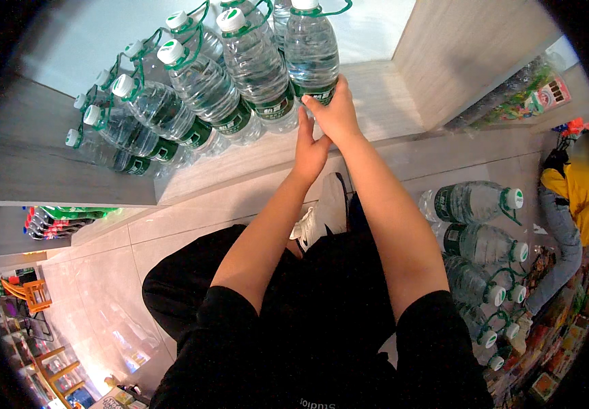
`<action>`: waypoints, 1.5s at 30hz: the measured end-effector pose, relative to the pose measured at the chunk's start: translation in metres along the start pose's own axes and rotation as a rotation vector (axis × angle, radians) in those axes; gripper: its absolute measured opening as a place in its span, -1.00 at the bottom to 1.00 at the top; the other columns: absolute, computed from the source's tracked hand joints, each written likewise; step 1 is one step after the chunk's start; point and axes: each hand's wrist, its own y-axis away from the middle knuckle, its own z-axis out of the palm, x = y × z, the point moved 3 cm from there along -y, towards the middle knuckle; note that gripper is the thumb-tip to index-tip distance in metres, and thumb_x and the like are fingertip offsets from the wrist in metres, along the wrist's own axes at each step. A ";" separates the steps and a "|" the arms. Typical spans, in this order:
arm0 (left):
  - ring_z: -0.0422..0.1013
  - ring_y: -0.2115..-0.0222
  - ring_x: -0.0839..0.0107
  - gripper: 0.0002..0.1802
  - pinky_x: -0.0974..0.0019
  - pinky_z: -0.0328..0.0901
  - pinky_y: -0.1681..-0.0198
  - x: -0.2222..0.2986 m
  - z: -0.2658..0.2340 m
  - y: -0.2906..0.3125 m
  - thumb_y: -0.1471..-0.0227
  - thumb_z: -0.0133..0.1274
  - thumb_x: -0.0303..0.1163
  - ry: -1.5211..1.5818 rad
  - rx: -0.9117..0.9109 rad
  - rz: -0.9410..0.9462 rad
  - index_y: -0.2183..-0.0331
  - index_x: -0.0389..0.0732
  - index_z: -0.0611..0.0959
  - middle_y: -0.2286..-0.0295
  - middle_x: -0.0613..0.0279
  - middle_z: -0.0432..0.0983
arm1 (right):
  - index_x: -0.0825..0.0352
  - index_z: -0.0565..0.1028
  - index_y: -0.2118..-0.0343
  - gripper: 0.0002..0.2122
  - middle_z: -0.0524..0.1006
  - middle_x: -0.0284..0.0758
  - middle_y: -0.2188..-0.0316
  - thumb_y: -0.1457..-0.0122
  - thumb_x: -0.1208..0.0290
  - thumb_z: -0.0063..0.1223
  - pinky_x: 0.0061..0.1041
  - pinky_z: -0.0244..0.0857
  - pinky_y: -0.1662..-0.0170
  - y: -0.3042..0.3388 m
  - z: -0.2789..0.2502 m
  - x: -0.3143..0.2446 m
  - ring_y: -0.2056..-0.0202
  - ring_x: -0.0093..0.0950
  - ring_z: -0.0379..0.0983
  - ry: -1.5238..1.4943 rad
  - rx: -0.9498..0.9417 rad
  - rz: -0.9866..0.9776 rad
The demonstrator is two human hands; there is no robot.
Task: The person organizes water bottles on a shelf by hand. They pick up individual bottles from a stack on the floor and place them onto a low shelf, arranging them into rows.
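A large clear water bottle [313, 48] with a white cap, green carry loop and green label stands at the right end of a group of bottles on the low shelf. My right hand [339, 112] grips its lower right side, thumb across the front of the label. At the bottle's lower left, my left hand [310, 151] presses its fingers against the base, close to the right wrist. Just left of it is another water bottle [257, 68] of the same kind. Several more, such as this bottle [206, 88], line the shelf leftward in rows.
The pale wooden shelf board [380, 102] ends at an upright panel [472, 48] on the right. Several more water bottles [475, 202] stand on the floor at my right. Beyond them is a person in yellow [584, 198]. Packed drinks [59, 221] sit in the left bay; a wooden chair [35, 295] stands further off.
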 end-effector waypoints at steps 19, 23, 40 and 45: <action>0.38 0.31 0.34 -0.71 0.29 0.26 0.23 0.032 0.001 0.068 0.06 0.02 -0.41 -0.205 -0.158 -0.194 0.27 -0.39 0.50 0.33 0.11 0.49 | 0.47 0.51 0.33 -0.56 0.53 -0.01 0.38 0.06 0.09 0.04 -0.33 0.33 0.23 0.069 -0.012 0.001 0.30 -0.17 0.48 0.423 -0.579 0.239; 0.38 0.32 0.40 -0.72 0.35 0.26 0.24 0.054 0.018 0.076 0.05 0.00 -0.41 -0.322 -0.337 -0.226 0.27 -0.38 0.52 0.36 0.17 0.49 | 0.42 0.56 0.45 -0.59 0.53 -0.04 0.49 0.04 0.06 0.00 -0.31 0.34 0.27 0.073 -0.053 -0.030 0.39 -0.18 0.49 0.640 -0.687 0.176; 0.41 0.33 0.46 -0.68 0.42 0.28 0.21 0.073 0.073 0.086 -0.01 0.00 -0.37 -0.310 -0.570 -0.095 0.17 -0.31 0.51 0.34 0.22 0.50 | 0.56 0.43 0.32 -0.31 0.50 -0.09 0.62 0.11 -0.20 -0.01 -0.33 0.36 0.56 0.082 -0.318 -0.108 0.57 -0.26 0.51 1.026 -0.417 0.599; 0.36 0.42 0.48 -0.68 0.40 0.27 0.31 0.069 0.089 0.088 0.06 0.01 -0.38 -0.251 -0.580 -0.096 0.24 -0.35 0.54 0.45 0.22 0.46 | 0.51 0.42 0.43 -0.39 0.47 -0.08 0.61 0.17 -0.14 0.06 -0.32 0.31 0.66 0.087 -0.329 -0.091 0.65 -0.32 0.47 0.957 -0.493 0.604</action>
